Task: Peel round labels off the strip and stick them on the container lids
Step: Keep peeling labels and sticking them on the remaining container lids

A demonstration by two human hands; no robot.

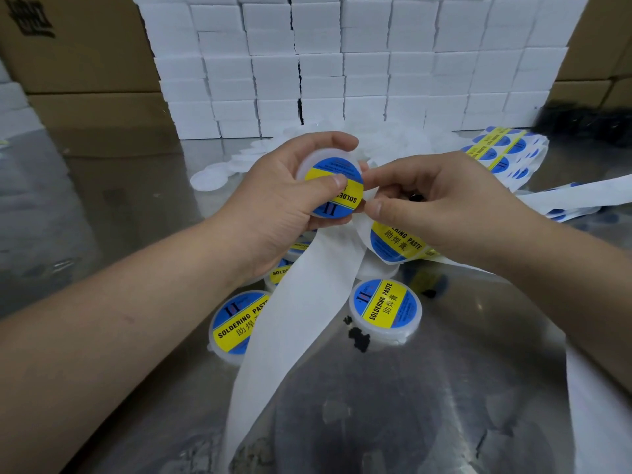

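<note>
Right, closest to us the bare white end of the strip is trailing down across the shiny metal surface, straight below the held container. Two labelled containers are sitting on that surface below the held container, one to the lower left, half tucked under the strip, and one to the lower right, both showing blue-and-yellow "SOLDERING PASTE" labels. A third one is peeking out just below the left wrist.

Up a level now: the left hand is gripping the held container from the left, fingers curling over its top edge and the thumb pressing flat on its round label. The right hand is coming in from the right of the held container, fingers curled around the strip, thumb and forefinger tips touching the lid's right edge. Just below right of the held container, the next label is riding on the strip under that hand.

Beyond the held container a heap of plain white lids is lying on the surface. To its far right, more of the strip, loaded with labels, is lying folded in loops. Behind it all, a wall of white boxes is stacked high, with brown cartons flanking it.
</note>
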